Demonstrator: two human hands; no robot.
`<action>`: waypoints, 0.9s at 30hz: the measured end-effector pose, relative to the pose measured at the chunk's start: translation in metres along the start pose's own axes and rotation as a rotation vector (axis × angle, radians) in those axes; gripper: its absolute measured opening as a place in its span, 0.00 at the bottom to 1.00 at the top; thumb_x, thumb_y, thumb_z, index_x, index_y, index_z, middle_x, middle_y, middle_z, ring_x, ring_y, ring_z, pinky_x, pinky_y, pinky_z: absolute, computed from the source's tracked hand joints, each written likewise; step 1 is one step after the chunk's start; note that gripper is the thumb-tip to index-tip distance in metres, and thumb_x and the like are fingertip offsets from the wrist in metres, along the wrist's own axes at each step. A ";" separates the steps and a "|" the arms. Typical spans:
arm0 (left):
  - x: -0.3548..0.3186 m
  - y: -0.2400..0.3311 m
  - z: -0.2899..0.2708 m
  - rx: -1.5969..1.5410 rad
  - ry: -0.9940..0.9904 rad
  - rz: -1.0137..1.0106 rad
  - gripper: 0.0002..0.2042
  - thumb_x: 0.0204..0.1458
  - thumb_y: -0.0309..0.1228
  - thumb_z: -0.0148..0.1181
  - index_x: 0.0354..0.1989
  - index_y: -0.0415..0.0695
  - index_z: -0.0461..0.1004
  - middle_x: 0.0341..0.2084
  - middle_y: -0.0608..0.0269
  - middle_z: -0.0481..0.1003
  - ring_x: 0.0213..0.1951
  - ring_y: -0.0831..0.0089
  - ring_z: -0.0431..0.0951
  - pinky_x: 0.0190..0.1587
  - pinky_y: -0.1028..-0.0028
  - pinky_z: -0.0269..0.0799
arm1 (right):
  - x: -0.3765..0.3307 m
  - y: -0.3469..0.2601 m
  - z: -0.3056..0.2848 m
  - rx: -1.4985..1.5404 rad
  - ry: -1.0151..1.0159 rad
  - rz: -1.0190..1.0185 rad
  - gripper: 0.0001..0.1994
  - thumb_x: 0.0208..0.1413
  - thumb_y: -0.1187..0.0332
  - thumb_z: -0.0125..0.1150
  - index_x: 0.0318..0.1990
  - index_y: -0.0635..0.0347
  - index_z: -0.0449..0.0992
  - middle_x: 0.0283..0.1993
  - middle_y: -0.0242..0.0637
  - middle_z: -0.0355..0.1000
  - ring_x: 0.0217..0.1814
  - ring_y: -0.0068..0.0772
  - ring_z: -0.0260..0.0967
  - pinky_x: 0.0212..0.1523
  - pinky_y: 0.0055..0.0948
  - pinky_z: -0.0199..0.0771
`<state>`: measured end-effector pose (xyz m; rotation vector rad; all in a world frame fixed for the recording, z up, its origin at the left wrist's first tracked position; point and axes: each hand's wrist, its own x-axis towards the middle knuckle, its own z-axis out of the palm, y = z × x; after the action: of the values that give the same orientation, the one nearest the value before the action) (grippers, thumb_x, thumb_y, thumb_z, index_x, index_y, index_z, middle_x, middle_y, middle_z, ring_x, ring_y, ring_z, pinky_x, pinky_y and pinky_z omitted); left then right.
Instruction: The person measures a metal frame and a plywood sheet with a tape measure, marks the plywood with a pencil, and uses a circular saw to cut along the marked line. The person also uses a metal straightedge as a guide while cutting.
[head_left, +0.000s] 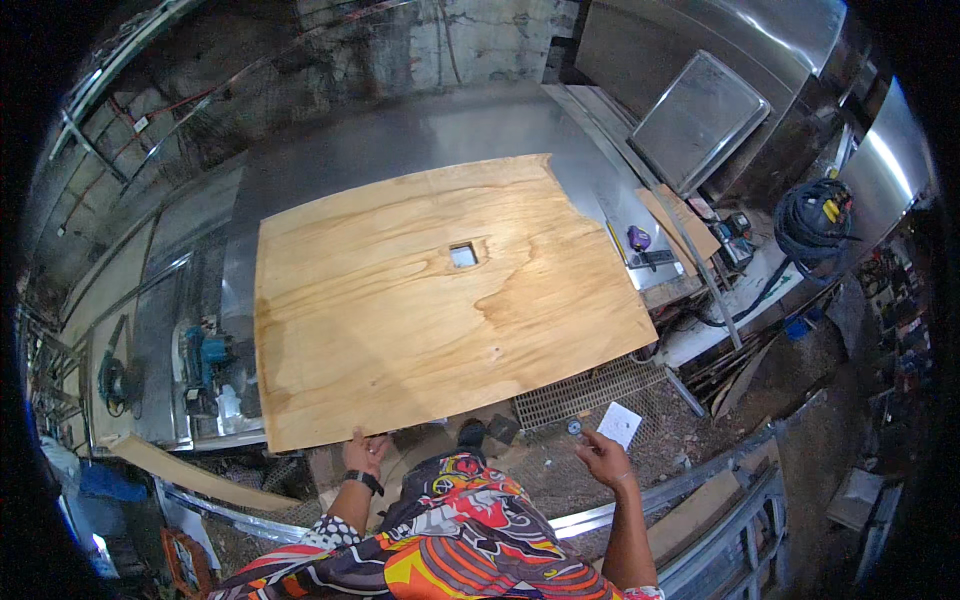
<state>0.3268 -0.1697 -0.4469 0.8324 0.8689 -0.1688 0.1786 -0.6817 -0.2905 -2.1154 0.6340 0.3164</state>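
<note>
Two hands: left [362, 455] gripping grainy plywood sheet [440, 300], right [603, 457] pinching white paper square [620, 423].

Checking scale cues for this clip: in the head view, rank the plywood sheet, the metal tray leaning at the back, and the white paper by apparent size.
1. Plywood sheet, by far the largest.
2. Metal tray.
3. White paper in the right hand, smallest though nearest the camera.

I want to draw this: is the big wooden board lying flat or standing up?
Lying flat: the large pale plywood board rests face-up on the metal bench, its square hole visible from above.
</note>
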 end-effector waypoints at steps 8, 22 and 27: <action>-0.036 -0.002 0.016 0.287 0.135 0.015 0.21 0.65 0.50 0.59 0.52 0.44 0.70 0.37 0.57 0.79 0.34 0.66 0.80 0.30 0.68 0.77 | 0.058 0.160 -0.021 -0.006 0.123 -0.071 0.25 0.59 0.61 0.69 0.59 0.67 0.77 0.45 0.49 0.82 0.43 0.36 0.81 0.48 0.33 0.79; -0.095 -0.204 -0.062 1.121 0.319 0.313 0.14 0.57 0.19 0.55 0.51 0.40 0.74 0.30 0.59 0.78 0.31 0.74 0.77 0.34 0.72 0.77 | 0.220 0.239 -0.186 -0.326 -0.304 0.066 0.25 0.57 0.55 0.69 0.57 0.60 0.80 0.47 0.51 0.82 0.48 0.43 0.82 0.53 0.39 0.78; -0.141 -0.211 0.079 0.814 0.170 0.106 0.19 0.64 0.35 0.53 0.60 0.41 0.71 0.44 0.58 0.79 0.42 0.70 0.80 0.40 0.72 0.76 | 0.252 0.155 -0.273 -0.254 0.039 -0.121 0.26 0.59 0.56 0.65 0.58 0.68 0.76 0.49 0.55 0.80 0.51 0.54 0.79 0.55 0.42 0.76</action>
<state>0.1876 -0.3964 -0.4368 1.6672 0.9152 -0.3747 0.3024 -1.0606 -0.3493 -2.3971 0.5064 0.3009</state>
